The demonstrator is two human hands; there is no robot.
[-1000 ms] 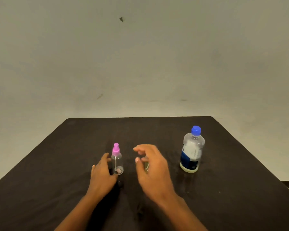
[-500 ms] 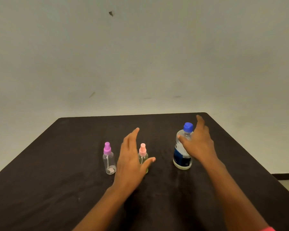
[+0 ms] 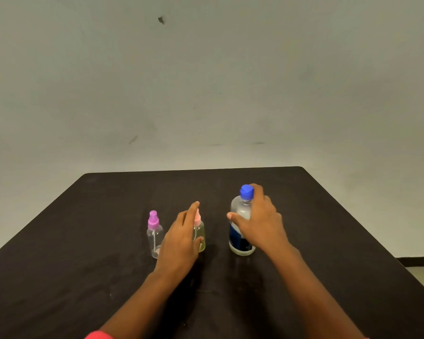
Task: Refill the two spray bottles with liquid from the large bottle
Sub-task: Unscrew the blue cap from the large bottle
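The right hand [image 3: 260,223] is wrapping around the upper body of the large bottle [image 3: 240,226], thumb on its near-left side and fingers curling behind just under the blue cap [image 3: 247,192]; this grip is closing on the bottle, which is standing upright on the dark table [image 3: 83,277], right of centre. The cap is on, so pouring cannot begin yet. The left hand [image 3: 181,238] is reaching with a loose, half-spread grip beside the pink-capped spray bottle [image 3: 200,233], touching or nearly touching it, probably to steady it. The purple-capped spray bottle [image 3: 154,234] is standing untouched just left of that hand. Both sprayers are capped.
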